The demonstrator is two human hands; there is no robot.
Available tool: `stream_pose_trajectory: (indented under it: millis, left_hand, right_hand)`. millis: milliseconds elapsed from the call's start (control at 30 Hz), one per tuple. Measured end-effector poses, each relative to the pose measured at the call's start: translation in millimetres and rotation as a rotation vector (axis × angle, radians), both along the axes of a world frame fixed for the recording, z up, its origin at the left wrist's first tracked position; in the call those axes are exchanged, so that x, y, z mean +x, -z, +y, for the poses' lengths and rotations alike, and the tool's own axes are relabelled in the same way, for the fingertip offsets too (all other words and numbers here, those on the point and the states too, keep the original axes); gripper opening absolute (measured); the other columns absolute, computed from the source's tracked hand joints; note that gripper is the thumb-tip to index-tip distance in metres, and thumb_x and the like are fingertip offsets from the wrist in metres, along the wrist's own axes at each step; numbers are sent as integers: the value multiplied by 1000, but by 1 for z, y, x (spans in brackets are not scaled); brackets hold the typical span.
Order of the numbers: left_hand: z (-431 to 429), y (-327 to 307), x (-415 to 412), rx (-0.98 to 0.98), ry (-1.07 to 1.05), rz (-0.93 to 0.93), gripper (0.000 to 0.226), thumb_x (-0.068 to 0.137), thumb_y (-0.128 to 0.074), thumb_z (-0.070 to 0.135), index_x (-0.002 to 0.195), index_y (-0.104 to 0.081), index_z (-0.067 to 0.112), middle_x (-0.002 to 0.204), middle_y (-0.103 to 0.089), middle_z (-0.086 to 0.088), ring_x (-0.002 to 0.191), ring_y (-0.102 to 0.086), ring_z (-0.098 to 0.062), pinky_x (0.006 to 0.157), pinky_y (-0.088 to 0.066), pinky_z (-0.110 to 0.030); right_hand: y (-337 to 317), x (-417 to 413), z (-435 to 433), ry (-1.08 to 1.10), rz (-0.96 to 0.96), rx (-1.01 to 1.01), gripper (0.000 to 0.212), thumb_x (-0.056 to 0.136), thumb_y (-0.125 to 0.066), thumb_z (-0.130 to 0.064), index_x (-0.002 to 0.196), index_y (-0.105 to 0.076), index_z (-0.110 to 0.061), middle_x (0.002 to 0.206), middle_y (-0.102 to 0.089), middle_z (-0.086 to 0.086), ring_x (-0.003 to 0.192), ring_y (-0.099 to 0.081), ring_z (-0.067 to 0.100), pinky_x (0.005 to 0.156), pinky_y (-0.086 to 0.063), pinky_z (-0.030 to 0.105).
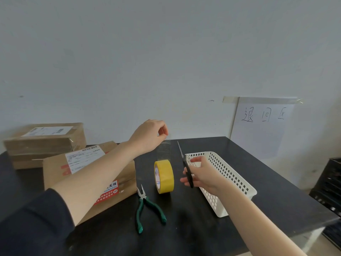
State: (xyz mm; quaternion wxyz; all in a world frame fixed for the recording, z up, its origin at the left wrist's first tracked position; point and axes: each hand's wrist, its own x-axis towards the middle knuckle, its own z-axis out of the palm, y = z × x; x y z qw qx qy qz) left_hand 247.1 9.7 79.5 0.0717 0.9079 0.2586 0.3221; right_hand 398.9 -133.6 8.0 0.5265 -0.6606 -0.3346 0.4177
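A yellow tape roll point(164, 176) stands on edge on the black table point(239, 182). A clear strip of tape point(163, 151) runs up from the roll to my left hand point(150, 135), which pinches its free end above the table. My right hand point(203, 174) grips a pair of black-handled scissors point(187, 170) just right of the roll. Their thin blades point up and away, close to the strip's right edge.
Green-handled pliers point(145, 209) lie in front of the roll. A labelled cardboard box point(88, 174) sits under my left forearm, with two stacked boxes point(44, 143) behind it. A white perforated basket point(227, 178) lies right of my right hand. A handwritten paper sign point(262, 126) is taped to the wall.
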Motion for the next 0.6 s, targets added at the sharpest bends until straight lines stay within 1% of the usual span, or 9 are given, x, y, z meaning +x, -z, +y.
stream_pose_trajectory:
  millis: [67, 100, 167, 267, 333, 400, 467, 567, 600]
  left_hand:
    - [0, 0, 1, 0, 2, -4, 7, 91, -57, 18, 93, -63, 17, 96, -64, 3, 92, -54, -12, 79, -47, -28]
    - [0, 1, 1, 0, 3, -3, 7, 91, -57, 19, 94, -63, 17, 96, -64, 3, 92, -54, -12, 79, -47, -28]
    - [0, 0, 1, 1, 1, 0, 7, 91, -57, 19, 94, -63, 17, 97, -64, 2, 92, -53, -13, 79, -48, -28]
    - [1, 0, 1, -2, -4, 5, 8, 91, -57, 19, 95, -64, 16, 97, -65, 2, 93, -54, -14, 82, -50, -32]
    - [1, -1, 1, -3, -5, 3, 8, 91, -57, 19, 94, -64, 17, 96, -65, 2, 92, -54, -15, 82, -50, -34]
    - [0, -1, 1, 1, -4, 5, 8, 91, -57, 19, 94, -64, 17, 96, -65, 2, 92, -54, -15, 81, -50, -34]
    - [0, 0, 1, 2, -2, 3, 8, 91, -57, 19, 94, -64, 17, 96, -65, 2, 91, -54, -15, 81, -50, -34]
    - [1, 0, 2, 4, -1, 4, 7, 91, -57, 19, 93, -63, 18, 94, -64, 3, 91, -54, -14, 81, -51, -35]
    - [1, 0, 2, 6, -3, 6, 7, 91, -56, 19, 92, -63, 18, 94, -64, 4, 90, -54, -14, 81, -51, -34]
  right_hand:
    - [-9, 3, -2, 0, 27, 115, 40, 92, -59, 1, 123, -38, -11, 106, -63, 23, 79, -69, 30, 84, -56, 46]
    - [-14, 5, -3, 8, 14, 152, 42, 91, -61, 2, 124, -38, -10, 108, -64, 24, 81, -69, 29, 85, -55, 45]
    - [-23, 10, -4, 21, -75, 181, 47, 87, -64, 3, 126, -40, -9, 110, -64, 22, 86, -68, 29, 82, -55, 41]
    - [-36, 25, -4, 37, -254, 179, 59, 77, -77, -3, 124, -43, -11, 108, -64, 14, 96, -65, 28, 78, -51, 33]
    - [-44, 35, -5, 34, -367, 176, 64, 70, -85, -12, 119, -44, -15, 107, -64, 10, 94, -65, 22, 77, -50, 29]
    - [-50, 43, -8, 11, -485, 165, 65, 68, -88, -15, 116, -44, -16, 105, -62, 7, 86, -64, 15, 71, -49, 23]
    - [-55, 52, -10, -28, -582, 156, 68, 66, -89, -18, 115, -43, -17, 106, -59, 6, 83, -63, 12, 67, -48, 19]
    - [-60, 65, -13, -118, -758, 52, 74, 63, -90, -27, 116, -39, -23, 108, -53, 1, 93, -59, 15, 76, -48, 25]
    - [-61, 69, -13, -146, -802, 22, 74, 63, -91, -27, 116, -39, -24, 107, -52, 0, 91, -56, 15, 78, -48, 26]
